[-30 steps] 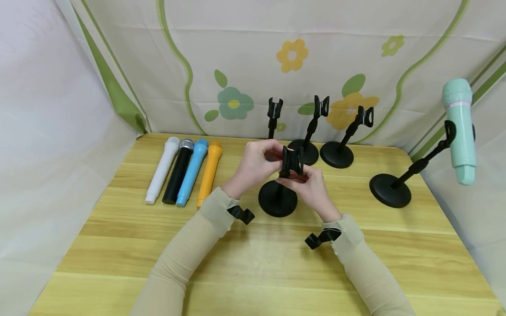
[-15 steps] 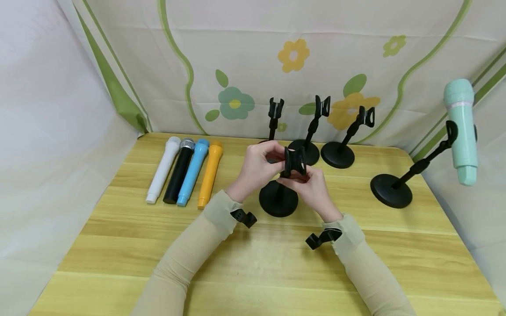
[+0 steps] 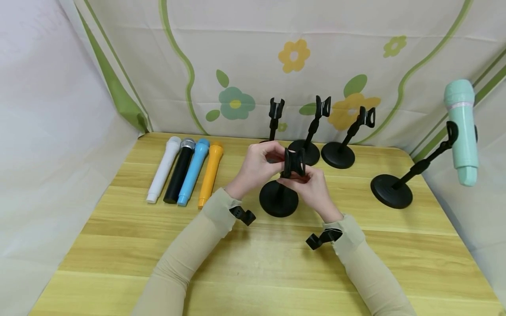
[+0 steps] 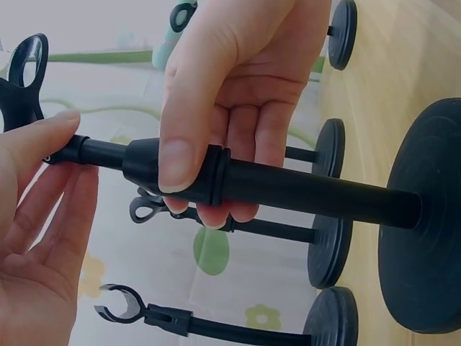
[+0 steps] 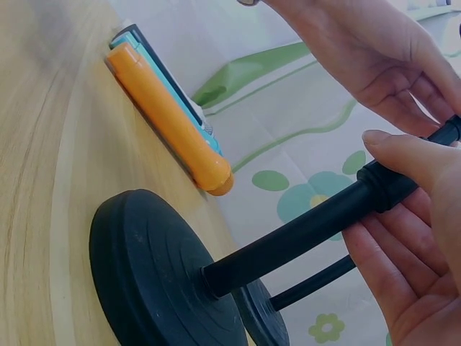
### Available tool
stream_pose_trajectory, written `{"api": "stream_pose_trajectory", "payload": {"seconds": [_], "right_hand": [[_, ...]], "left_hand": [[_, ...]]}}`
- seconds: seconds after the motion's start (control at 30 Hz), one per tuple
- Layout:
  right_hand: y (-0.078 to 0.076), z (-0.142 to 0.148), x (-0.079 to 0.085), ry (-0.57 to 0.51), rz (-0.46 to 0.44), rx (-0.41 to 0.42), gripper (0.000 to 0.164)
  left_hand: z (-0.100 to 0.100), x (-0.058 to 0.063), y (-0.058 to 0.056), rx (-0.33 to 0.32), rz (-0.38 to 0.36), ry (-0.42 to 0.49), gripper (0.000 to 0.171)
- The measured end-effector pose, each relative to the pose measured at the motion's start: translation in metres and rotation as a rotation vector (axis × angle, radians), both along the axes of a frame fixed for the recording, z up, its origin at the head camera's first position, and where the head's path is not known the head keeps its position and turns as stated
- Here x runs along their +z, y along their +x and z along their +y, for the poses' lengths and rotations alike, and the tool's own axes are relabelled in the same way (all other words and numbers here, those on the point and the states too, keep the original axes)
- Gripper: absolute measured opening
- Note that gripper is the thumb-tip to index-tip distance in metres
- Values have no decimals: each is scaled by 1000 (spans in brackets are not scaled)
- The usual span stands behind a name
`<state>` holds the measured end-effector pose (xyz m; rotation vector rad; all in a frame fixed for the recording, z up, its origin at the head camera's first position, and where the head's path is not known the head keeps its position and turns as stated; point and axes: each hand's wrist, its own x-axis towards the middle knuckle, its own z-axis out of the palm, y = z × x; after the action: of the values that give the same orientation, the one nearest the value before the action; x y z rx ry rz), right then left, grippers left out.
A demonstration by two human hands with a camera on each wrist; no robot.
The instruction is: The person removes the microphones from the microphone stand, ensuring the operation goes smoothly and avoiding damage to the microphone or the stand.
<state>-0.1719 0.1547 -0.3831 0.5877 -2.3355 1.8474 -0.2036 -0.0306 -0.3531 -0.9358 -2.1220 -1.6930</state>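
A black desktop microphone stand (image 3: 279,199) stands in front of me on the wooden table, its round base down. Both hands are on its upper part. My left hand (image 3: 258,166) pinches the neck just below the holder clip (image 3: 294,162), thumb against fingers. Lower down, my right hand (image 3: 312,191) grips the thick collar of the pole (image 4: 317,191), as the left wrist view shows, with the thumb (image 4: 178,162) across the front and the fingers behind. The clip has nothing in it and faces toward me.
To the left lie white (image 3: 163,171), black (image 3: 179,175), blue (image 3: 193,173) and orange (image 3: 211,173) microphones side by side. Behind are several stands with bare clips, one a stand (image 3: 337,154). At right, another stand (image 3: 391,191) holds a mint microphone (image 3: 463,136). A flowered curtain (image 3: 245,52) hangs behind the table.
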Motion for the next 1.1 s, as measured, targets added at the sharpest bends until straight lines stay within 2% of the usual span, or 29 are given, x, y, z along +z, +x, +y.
{"api": "stream_pose_trajectory", "payload": {"seconds": [0.67, 0.87, 1.1], "right_hand": [[0, 2, -2, 5, -24, -8, 25], [-1, 2, -1, 26, -7, -19, 20], [-1, 2, -1, 37, 7, -30, 20]], "left_hand": [[-1, -13, -3, -31, -15, 2, 14], [-2, -17, -4, -26, -19, -23, 14], [-2, -21, -3, -35, -34, -8, 14]]}}
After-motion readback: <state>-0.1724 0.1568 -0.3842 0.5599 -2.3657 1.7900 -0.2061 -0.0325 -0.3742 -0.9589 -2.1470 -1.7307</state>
